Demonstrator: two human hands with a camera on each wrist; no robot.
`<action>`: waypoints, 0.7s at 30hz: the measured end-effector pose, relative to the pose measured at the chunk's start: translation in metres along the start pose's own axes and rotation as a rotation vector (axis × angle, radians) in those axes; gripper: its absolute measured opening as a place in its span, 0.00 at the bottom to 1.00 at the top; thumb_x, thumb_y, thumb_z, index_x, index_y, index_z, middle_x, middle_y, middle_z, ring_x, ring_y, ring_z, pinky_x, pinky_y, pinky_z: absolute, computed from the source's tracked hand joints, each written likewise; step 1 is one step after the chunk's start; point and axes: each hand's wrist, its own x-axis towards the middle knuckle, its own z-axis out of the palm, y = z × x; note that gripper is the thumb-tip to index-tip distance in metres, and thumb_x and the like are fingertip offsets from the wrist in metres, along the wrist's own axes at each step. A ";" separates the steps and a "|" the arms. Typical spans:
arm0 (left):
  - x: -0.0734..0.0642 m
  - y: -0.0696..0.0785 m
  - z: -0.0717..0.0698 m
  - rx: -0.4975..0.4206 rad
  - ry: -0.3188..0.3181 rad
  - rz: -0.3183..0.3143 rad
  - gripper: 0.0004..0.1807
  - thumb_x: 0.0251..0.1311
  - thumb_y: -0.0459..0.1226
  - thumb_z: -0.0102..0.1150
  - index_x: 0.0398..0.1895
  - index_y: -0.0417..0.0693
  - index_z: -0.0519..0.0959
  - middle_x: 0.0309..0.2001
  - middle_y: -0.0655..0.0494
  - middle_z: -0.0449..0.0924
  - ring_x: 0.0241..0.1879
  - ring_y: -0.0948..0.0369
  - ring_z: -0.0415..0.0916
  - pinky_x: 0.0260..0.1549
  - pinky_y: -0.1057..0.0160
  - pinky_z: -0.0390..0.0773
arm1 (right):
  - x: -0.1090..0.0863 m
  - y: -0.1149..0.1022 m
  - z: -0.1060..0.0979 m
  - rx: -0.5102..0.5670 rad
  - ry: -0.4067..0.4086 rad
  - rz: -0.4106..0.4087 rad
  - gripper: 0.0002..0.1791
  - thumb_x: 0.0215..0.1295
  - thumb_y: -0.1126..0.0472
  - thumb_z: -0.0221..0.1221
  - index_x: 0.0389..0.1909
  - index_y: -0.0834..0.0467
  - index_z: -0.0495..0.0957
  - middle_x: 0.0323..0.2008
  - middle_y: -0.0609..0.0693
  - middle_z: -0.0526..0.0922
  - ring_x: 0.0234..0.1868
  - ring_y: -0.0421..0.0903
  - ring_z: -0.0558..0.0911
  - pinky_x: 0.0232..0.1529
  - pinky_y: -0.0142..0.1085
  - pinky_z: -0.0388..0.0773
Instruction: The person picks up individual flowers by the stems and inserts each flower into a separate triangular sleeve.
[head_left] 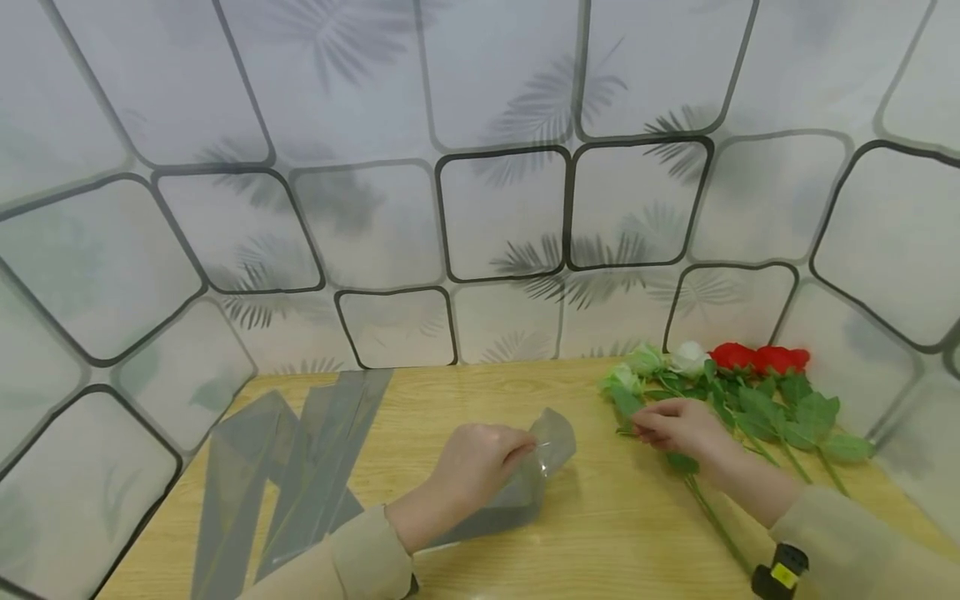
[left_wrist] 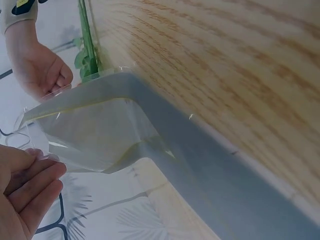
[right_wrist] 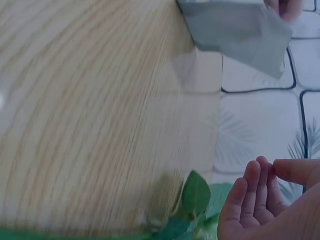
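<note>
Over the table (head_left: pixel 600 546), a plastic sleeve (head_left: pixel 521 497), apparently being opened, is pinched by the left hand (head_left: pixel 476 467); the right hand (head_left: pixel 686 429) (loosely curled, empty, near the flowers (head_left: pixel 761 406)) is seemingly needed next for spreading it.

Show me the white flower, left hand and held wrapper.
White flower (head_left: pixel 687 358): head view, middle of bloom.
Left hand (head_left: pixel 480 462): head view, back of hand.
Held wrapper (right_wrist: pixel 237 34): right wrist view, flared end.
</note>
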 end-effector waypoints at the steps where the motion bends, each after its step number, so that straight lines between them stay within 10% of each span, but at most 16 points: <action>1: 0.000 0.000 0.000 -0.002 0.000 0.002 0.03 0.63 0.38 0.74 0.37 0.50 0.92 0.34 0.59 0.94 0.30 0.66 0.91 0.29 0.70 0.86 | 0.000 0.001 -0.004 -0.009 0.012 0.008 0.23 0.80 0.59 0.58 0.61 0.76 0.78 0.38 0.43 0.92 0.37 0.35 0.87 0.46 0.34 0.89; 21: -0.004 -0.001 0.003 0.000 0.025 0.035 0.03 0.63 0.37 0.75 0.37 0.50 0.92 0.32 0.60 0.93 0.29 0.68 0.89 0.27 0.72 0.84 | -0.008 0.038 -0.042 -0.054 0.060 0.034 0.20 0.78 0.62 0.60 0.55 0.78 0.81 0.33 0.40 0.91 0.32 0.32 0.86 0.40 0.29 0.88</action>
